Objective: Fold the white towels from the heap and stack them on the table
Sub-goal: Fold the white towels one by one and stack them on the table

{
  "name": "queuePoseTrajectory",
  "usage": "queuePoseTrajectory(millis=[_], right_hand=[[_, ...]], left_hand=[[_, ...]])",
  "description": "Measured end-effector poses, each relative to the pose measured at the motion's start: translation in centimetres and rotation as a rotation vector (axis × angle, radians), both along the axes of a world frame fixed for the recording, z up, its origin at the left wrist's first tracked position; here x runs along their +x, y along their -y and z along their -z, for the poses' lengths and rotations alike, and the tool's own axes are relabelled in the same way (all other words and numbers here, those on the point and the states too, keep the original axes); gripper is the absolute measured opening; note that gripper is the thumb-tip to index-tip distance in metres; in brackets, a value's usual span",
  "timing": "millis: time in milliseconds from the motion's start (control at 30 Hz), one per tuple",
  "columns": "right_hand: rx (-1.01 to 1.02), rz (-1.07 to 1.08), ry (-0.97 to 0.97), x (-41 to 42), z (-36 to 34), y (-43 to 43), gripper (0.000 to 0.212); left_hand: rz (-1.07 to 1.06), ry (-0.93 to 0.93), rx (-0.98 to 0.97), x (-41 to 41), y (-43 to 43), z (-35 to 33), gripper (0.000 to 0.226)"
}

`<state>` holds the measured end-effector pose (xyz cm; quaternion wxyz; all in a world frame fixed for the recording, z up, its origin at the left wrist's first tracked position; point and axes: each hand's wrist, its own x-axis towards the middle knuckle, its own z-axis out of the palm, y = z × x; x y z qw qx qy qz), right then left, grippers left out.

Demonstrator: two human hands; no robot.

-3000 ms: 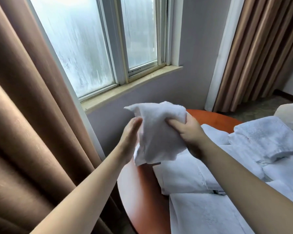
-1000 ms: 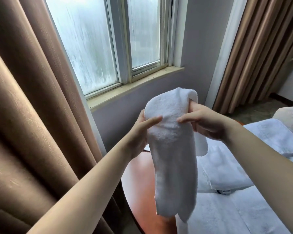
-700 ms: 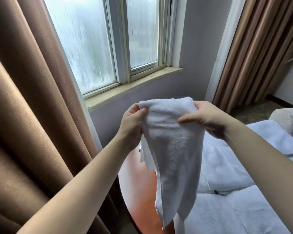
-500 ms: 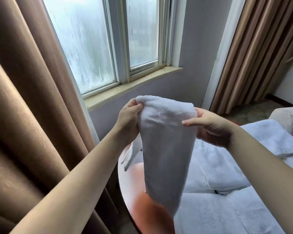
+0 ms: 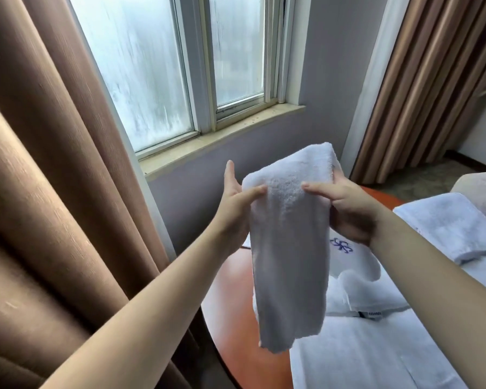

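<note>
The towel (image 5: pixel 289 248) hangs above the table (image 5: pixel 227 290) edge, long axis vertical, its top bend held between both hands, tail free below. The left hand (image 5: pixel 233 209) pinches the left side, thumb in front; the right hand (image 5: pixel 351 211) grips the right side. Both are equally near, and the laid towels (image 5: pixel 362 357) lie below-right.

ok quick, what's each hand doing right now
Left hand: pinches the white towel.
Right hand: pinches the white towel too.

One left hand (image 5: pixel 233 211), one right hand (image 5: pixel 348 214), one held towel (image 5: pixel 289 248), one heap (image 5: pixel 359 282), one table (image 5: pixel 227 293), two curtains (image 5: pixel 54 192) (image 5: pixel 432 80).
</note>
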<state>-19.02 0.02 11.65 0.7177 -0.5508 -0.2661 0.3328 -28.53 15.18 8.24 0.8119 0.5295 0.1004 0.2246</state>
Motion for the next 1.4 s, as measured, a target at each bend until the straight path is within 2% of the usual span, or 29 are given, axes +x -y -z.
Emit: queuePoseTrajectory(millis=[100,200,267,333,467,600,733,800,867,967,1100,1167,1200,1267,1400], right_hand=[[-0.094,0.089,0.079,1.0,0.5,0.6,0.03],[-0.198,0.26,0.219,1.6,0.9,0.9,0.023],[-0.294,0.426,0.382,1.9,1.2,1.0,0.035],[-0.274,0.467,0.502,1.9,0.8,0.9,0.043],[-0.133,0.291,0.524,1.8,-0.8,1.1,0.057],[-0.114,0.284,0.518,1.7,-1.7,1.5,0.062],[-0.122,0.096,0.226,1.5,-2.1,1.7,0.056],[-0.103,0.069,0.175,1.3,-2.2,1.5,0.044],[-0.071,0.112,0.246,0.9,-2.3,1.1,0.039],[-0.122,0.2,0.424,0.7,-2.3,0.3,0.047],[-0.284,0.416,0.687,0.8,-1.8,-0.6,0.038],[-0.385,0.496,0.811,0.5,-2.0,-0.6,0.037],[-0.428,0.53,0.868,0.2,-2.1,-0.5,0.035],[-0.483,0.577,0.967,0.0,-2.3,-0.2,0.026],[-0.526,0.54,1.058,0.3,-2.5,0.7,0.01]], left_hand=[[-0.003,0.059,0.006,0.3,0.1,0.2,0.092],[-0.095,0.053,0.083,0.3,0.4,0.8,0.069],[-0.153,0.05,0.152,0.4,0.9,1.2,0.056],[-0.172,0.074,0.156,0.5,1.3,1.2,0.051],[-0.157,0.133,0.167,0.4,1.1,0.8,0.062],[-0.131,0.197,0.218,0.5,0.5,-0.3,0.07],[-0.09,0.235,0.222,0.4,0.2,-1.1,0.073],[-0.075,0.229,0.223,0.1,0.1,-1.3,0.073],[-0.085,0.203,0.236,-0.2,-0.2,-1.5,0.073],[-0.103,0.151,0.304,-0.8,-0.5,-2.2,0.076],[-0.243,-0.005,0.419,-0.8,-0.8,-2.2,0.095],[-0.343,-0.097,0.536,-0.7,-0.9,-1.9,0.103],[-0.387,-0.138,0.63,-0.7,-0.7,-1.9,0.101],[-0.459,-0.182,0.815,-0.8,-0.1,-1.9,0.082],[-0.527,-0.145,0.987,-0.9,0.5,-1.9,0.042]])
